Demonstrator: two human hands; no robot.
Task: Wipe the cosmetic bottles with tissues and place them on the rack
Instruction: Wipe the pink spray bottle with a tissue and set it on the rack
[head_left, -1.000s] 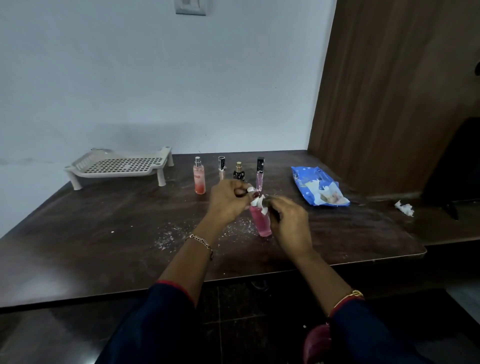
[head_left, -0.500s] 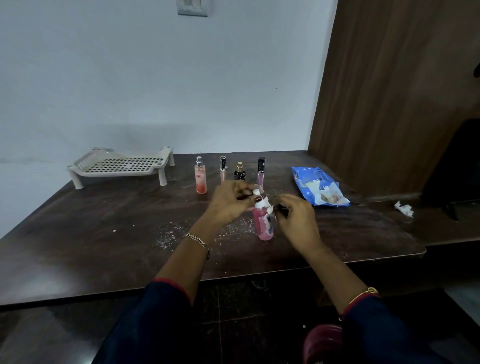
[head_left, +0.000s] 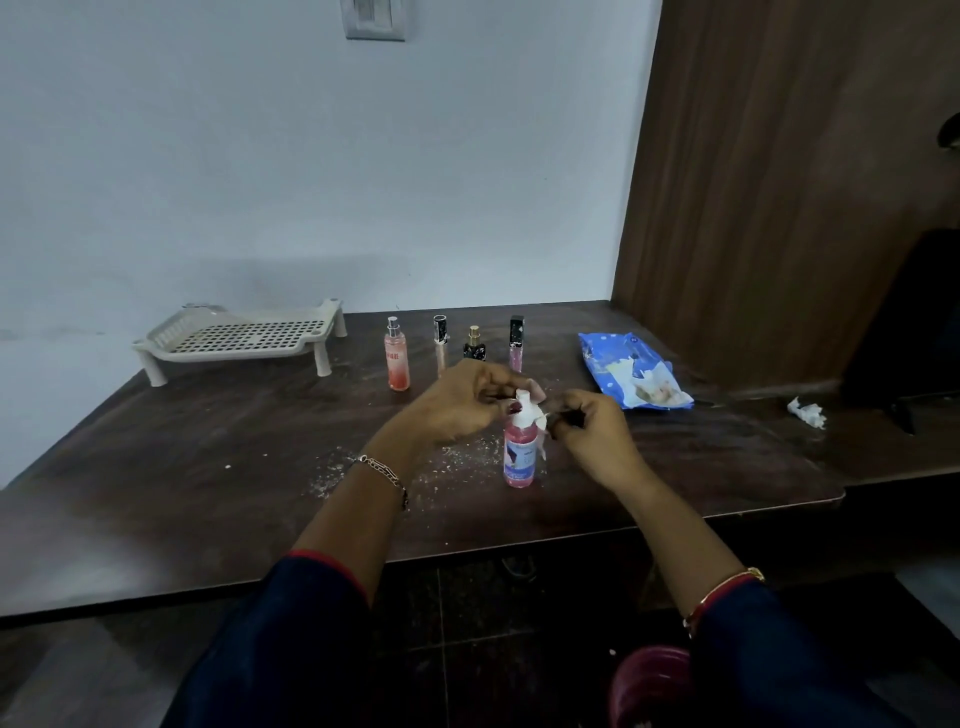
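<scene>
1. Our pink bottle (head_left: 521, 457) stands upright on the desk (head_left: 156, 467), near the middle of its front edge, among scattered white crumbs (head_left: 332, 467).
2. Our left hand (head_left: 457, 402) curls its fingers about the bottle's white pump top, pinching it.
3. Our right hand (head_left: 592, 431) is just beside the bottle's neck and pinches a tissue (head_left: 540, 423) against it. The two hands are close together, with the bottle top between them.
4. Behind our hands, toward the back edge, four more stand in a row: a peach spray bottle (head_left: 397, 358), a slim tube (head_left: 441, 345), a small black bottle (head_left: 474, 345) and a pink gloss tube (head_left: 516, 343).
5. The rack (head_left: 244, 338) sits at the back left corner, with nothing on its grid.
6. A blue tissue pack (head_left: 631, 371) lies open toward the back right, and a crumpled tissue (head_left: 806, 412) lies past the right edge on the lower ledge.
</scene>
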